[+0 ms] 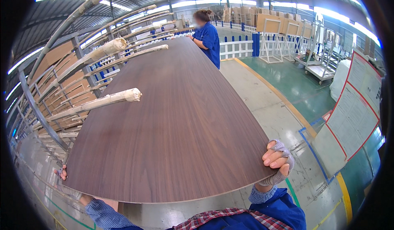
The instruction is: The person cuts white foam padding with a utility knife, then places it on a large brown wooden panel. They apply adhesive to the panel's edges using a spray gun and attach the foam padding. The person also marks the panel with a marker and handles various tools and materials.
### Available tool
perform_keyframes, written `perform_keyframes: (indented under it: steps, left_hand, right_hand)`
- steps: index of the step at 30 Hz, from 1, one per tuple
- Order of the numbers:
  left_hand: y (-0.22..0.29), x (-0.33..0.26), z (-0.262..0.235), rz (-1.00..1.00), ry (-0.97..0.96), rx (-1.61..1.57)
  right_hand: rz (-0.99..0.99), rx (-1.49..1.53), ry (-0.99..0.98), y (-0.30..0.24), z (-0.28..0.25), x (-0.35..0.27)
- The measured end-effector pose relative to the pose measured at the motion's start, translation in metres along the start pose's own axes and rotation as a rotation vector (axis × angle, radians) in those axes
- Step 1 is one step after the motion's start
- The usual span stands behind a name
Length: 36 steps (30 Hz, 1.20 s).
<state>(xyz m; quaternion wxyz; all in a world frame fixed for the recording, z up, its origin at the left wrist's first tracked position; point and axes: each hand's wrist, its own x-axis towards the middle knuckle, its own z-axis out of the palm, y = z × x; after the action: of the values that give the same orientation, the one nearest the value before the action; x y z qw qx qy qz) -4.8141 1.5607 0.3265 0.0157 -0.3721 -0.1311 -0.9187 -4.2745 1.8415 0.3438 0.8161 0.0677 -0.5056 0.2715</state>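
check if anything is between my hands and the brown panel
Nothing visible blocks them: the left hand meets the brown panel at its near left corner, the right hand grips the near right one. Farther off, a wrapped pole overlaps the panel in view.

The left hand (pixel 62 174) and right hand (pixel 281 161) hold a brown board (pixel 176 123) by its near corners; a co-worker (pixel 210 39) stands near its far end; wrapped poles (pixel 111 99) jut from the left.
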Motion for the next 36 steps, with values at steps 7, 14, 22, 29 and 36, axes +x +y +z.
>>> perform_keyframes:
  steps: [7,14,22,29,36]
  left_hand:
    - [0.002,-0.003,0.015,-0.059,-0.069,-0.057]
    - [0.006,0.003,0.009,-0.022,-0.012,0.001]
    - [0.007,0.004,-0.004,-0.122,0.06,-0.088]
    - [0.009,0.006,-0.016,-0.198,-0.242,-0.117]
    - [-0.008,-0.001,0.002,-0.234,-0.162,-0.391]
  right_hand:
    - [-0.002,-0.01,0.005,-0.002,0.0,0.001]
    - [-0.002,-0.032,-0.003,-0.003,-0.001,0.003]
    - [-0.014,-0.032,-0.037,-0.006,-0.007,0.005]
    - [-0.037,-0.012,-0.057,-0.012,-0.01,0.001]
    - [-0.035,0.06,0.055,-0.023,-0.008,0.004]
